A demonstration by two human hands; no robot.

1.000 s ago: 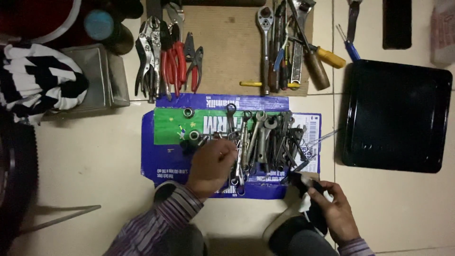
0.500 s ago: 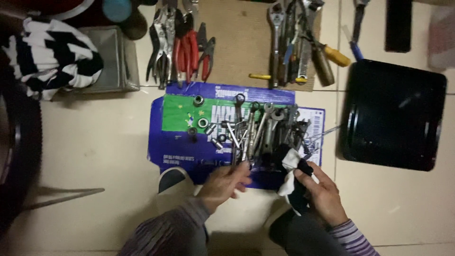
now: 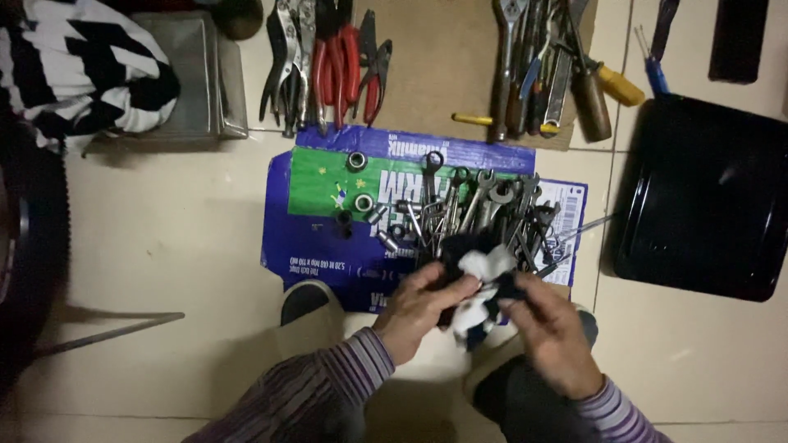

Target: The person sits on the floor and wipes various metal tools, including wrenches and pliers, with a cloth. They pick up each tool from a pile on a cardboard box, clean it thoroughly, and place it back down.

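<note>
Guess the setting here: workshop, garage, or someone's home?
Likely a home or small repair spot: the work is on a tiled floor, with wrenches piled on flattened blue cardboard and red-handled pliers nearby. No bench in view.

Both arms wear long sleeves with fine horizontal stripes in purple, grey and dark tones, with ribbed cuffs at the wrists. The left hand [image 3: 424, 308] and right hand [image 3: 556, 335] are bare, without gloves.

A pale tiled floor [image 3: 164, 246] carries everything. Flat on it lies a blue and green flattened carton [image 3: 316, 238] and, above that, a brown cardboard sheet [image 3: 443, 66]. A black tray [image 3: 706, 197] sits at the right, a grey metal box [image 3: 197, 74] at upper left, and a thin metal rod [image 3: 107, 332] at lower left.
</note>
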